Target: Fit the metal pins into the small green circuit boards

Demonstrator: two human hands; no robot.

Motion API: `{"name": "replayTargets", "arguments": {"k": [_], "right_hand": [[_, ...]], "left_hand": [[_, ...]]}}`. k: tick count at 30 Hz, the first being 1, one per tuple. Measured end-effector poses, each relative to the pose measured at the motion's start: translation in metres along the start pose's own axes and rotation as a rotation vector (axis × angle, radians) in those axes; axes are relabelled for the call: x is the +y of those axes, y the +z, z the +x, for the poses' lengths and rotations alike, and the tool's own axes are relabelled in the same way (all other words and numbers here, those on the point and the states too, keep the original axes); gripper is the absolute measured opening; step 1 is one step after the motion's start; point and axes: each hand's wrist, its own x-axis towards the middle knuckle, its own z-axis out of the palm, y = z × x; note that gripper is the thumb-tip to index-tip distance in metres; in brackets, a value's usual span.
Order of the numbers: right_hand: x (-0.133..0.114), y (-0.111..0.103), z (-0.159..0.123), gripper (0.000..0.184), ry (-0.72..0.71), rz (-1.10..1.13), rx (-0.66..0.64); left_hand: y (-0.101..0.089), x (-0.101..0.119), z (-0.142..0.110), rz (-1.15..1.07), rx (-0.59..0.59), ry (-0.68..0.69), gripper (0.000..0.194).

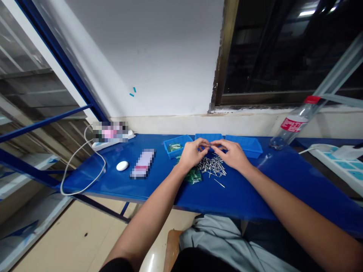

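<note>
My left hand and my right hand meet fingertip to fingertip above the blue table. Both pinch at one spot, with thumb and fingers closed; whatever is between them is too small to make out. Just under the hands lies a loose pile of thin, silvery metal pins, some with thicker ends. One single pin rests apart, nearer the table's front edge. Partly behind my left wrist is a green plastic bag.
Behind the hands stand a left blue bin with small greenish packets in it, a middle blue bin and a right blue bin. Left are a blurred-out phone-like slab, a white oval object and a cable; right, a plastic bottle.
</note>
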Motion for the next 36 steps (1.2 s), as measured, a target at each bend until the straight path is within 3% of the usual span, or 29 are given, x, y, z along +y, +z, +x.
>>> {"name": "replayTargets", "arguments": {"k": [7,13,19,24,27,30,36], "right_hand": [[0.005,-0.007,-0.002,0.027,-0.123,-0.266,-0.087],[0.011,-0.002,-0.003,0.028,-0.081,-0.245,-0.099],[0.012,-0.005,-0.002,0.024,-0.037,-0.189,-0.041],[0.020,-0.028,0.003,0.028,-0.079,-0.310,-0.013],[0.037,-0.051,0.004,0.029,-0.146,-0.509,-0.026],[0.057,-0.074,0.002,0.030,-0.108,-0.683,-0.028],[0.088,-0.099,-0.004,0.026,-0.033,-0.786,-0.050]], "left_hand": [[-0.002,0.001,0.000,-0.047,0.031,0.061,0.025],[0.005,-0.003,0.000,-0.330,-0.009,-0.020,0.042],[0.009,-0.004,-0.001,-0.416,-0.058,-0.026,0.045],[0.004,-0.004,-0.001,-0.219,-0.017,0.051,0.036],[0.001,-0.002,-0.002,0.014,-0.098,0.122,0.026],[-0.001,-0.002,-0.002,0.172,-0.193,0.170,0.023],[0.001,-0.001,-0.003,0.242,-0.309,0.186,0.034]]}}
